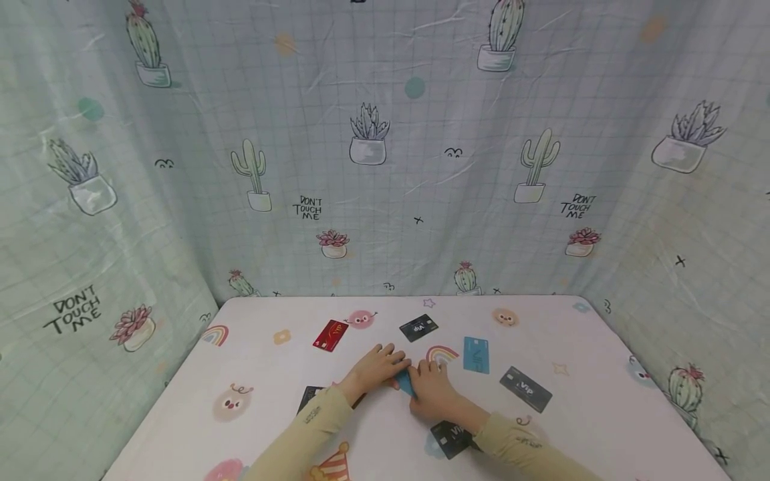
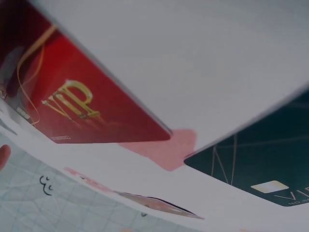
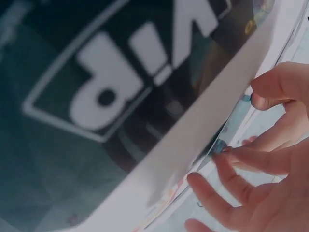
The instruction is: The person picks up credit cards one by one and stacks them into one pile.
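Observation:
Near the middle of the table, a blue card (image 1: pixel 405 383) is held between both hands. My left hand (image 1: pixel 377 367) grips its left side, with the fingers bent over the upper edge. At the other side, my right hand (image 1: pixel 434 389) pinches it; the right wrist view shows the card edge-on as a thin bluish strip (image 3: pixel 219 146) at the fingertips. A dark Vip card (image 1: pixel 450 437) lies under the right wrist, partly covered by the sleeve. Another dark card (image 1: pixel 309 395) is partly hidden by the left forearm.
Farther back lie a red VIP card (image 1: pixel 330 335), a black Vip card (image 1: pixel 419 327) and a light blue card (image 1: pixel 476 355). A dark grey Vip card (image 1: pixel 526 389) is on the right. A printed cloth curtain (image 1: pixel 385 180) surrounds the white table (image 1: pixel 601 427).

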### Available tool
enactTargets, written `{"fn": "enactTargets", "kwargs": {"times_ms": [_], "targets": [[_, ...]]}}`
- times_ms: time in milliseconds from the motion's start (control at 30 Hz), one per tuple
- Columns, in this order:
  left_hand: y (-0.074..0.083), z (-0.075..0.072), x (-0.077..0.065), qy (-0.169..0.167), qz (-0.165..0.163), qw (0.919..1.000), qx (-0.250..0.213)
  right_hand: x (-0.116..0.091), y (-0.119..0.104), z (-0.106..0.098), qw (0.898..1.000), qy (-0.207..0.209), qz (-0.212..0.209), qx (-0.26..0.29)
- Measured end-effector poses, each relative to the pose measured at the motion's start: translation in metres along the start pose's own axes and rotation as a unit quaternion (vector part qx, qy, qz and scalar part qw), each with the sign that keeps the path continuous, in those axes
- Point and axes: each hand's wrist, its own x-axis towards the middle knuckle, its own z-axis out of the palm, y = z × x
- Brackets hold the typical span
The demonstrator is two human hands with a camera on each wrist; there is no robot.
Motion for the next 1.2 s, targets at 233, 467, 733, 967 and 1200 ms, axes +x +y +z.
{"fn": "enactTargets", "kwargs": {"times_ms": [233, 467, 733, 967, 1200], "targets": [[0.0007, -0.0016, -0.0002, 0.017, -0.001, 0.9998, 0.013, 0.0015, 0.0035, 0.0012, 0.999, 0.0, 0.029, -0.033], [0.0012, 0.001, -0.0004, 0.025, -0.004, 0.9991, 0.033, 0.0007, 0.0047, -0.0004, 0.999, 0.006, 0.019, -0.042], [0.0012, 0.0066, -0.0015, 0.045, -0.007, 0.998, 0.044, 0.0034, 0.0058, -0.0043, 0.999, 0.002, 0.015, -0.045], [0.0019, 0.0065, -0.0024, 0.04, -0.013, 0.9984, 0.037, 0.0033, 0.0037, -0.0064, 0.998, 0.006, 0.021, -0.054], [0.0035, 0.0047, -0.0043, 0.046, -0.02, 0.9983, 0.03, 0.0048, 0.0052, -0.0064, 0.997, 0.002, 0.025, -0.07]]}}
